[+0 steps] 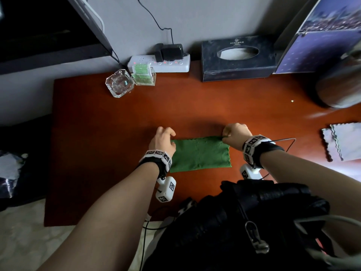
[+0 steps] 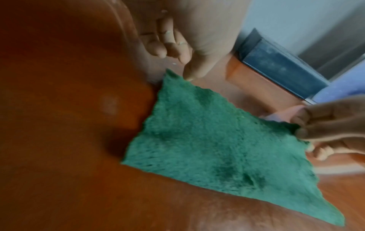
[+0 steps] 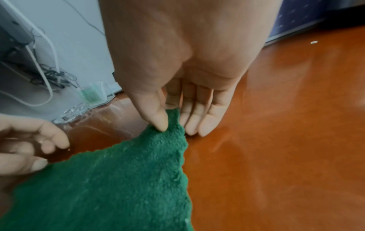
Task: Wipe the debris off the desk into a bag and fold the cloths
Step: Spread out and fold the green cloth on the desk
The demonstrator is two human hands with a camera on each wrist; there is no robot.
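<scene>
At the far left, off the desk edge, a crumpled bag lies on the floor, well apart from both hands. On the red-brown desk, a faceted glass ashtray and a clear holder of green packets stand well beyond the fingertips, by a white power strip.

The left hand sits at the far left corner of the green cloth. Its thumb tip touches that corner, but the wrist view is blurred, so I cannot tell whether the curled fingers pinch it or only rest beside it. The cloth lies flat between the two hands as a long rectangle, apparently already doubled; it is a fluffy microfibre with a wavy cut edge.

The right hand pinches the far right corner: the thumb presses on top of the pile, with the remaining fingers extended just behind it, tips on the desk.

The risk here is uneven handling. If one corner lifts ahead of the other, the soft layers could slide apart on the glossy wood and the fold would go askew; a weak left-hand hold would likely cause that.

Further right, a small pale crumb remains on the desk, beyond the right fingers, so wiping may be unfinished. A dark tissue box stands at the back, and a folded pale cloth with scalloped edges lies far right.
</scene>
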